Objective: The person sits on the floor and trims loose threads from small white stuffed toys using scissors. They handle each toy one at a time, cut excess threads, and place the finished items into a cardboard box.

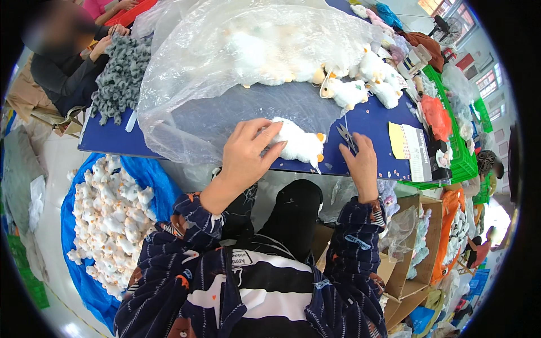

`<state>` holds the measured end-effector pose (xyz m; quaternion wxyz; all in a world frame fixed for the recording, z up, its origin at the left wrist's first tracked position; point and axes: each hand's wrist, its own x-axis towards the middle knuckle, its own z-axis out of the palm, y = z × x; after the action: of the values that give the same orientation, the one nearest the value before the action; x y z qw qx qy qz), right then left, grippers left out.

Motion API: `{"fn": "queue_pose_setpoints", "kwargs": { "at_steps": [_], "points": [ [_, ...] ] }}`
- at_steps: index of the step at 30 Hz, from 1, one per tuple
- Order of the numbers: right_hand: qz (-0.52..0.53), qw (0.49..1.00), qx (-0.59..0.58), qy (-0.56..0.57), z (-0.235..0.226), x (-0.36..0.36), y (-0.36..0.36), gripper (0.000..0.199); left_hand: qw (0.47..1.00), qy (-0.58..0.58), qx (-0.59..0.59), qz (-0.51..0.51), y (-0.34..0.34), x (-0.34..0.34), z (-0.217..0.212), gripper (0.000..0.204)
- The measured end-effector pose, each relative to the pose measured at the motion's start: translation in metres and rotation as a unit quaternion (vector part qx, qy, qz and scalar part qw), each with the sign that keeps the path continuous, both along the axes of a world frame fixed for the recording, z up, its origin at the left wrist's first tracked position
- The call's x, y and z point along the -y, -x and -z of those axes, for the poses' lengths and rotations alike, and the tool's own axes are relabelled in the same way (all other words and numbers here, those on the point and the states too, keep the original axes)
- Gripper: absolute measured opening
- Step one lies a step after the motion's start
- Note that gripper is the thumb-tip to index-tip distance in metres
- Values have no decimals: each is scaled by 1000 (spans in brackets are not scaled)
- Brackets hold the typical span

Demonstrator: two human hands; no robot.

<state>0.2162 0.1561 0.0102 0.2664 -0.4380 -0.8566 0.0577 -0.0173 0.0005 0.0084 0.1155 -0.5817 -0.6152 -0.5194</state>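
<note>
On the blue tabletop [225, 107] lies a small white plush toy [300, 139] with orange-yellow bits, its right end toward my right hand. My left hand [248, 155] has its thumb and fingers closed on the toy's left end. Between the thumb and fingers of my right hand [362, 166] is a small pair of metal scissors [346, 138], blades pointing away from me. Behind, several finished-looking white plush animals [345, 92] sit at the edge of a large clear plastic bag [191, 73], and more show through it.
At lower left, a blue sack [70, 214] holds many small white plush pieces [110, 225]. Grey fluffy pieces [121, 73] lie at the table's left end, near another person [62, 62]. Yellow paper [398, 141], green crates [465, 160] and cardboard boxes [403, 270] are at right.
</note>
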Motion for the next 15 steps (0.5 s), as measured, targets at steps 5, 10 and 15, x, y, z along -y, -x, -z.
{"fn": "queue_pose_setpoints", "kwargs": {
  "at_steps": [5, 10, 15],
  "points": [
    [-28, 999, 27, 30, 1, -12, -19, 28, 1000, 0, -21, -17, -1, -11, -12, 20],
    [-70, 994, 65, 58, -6, -24, -30, 24, 1000, -8, -6, -7, -2, -17, -15, 12],
    [-75, 984, -27, 161, -8, -25, -34, 24, 984, 23, 168, 61, 3, -16, -13, 10]
  ]
}}
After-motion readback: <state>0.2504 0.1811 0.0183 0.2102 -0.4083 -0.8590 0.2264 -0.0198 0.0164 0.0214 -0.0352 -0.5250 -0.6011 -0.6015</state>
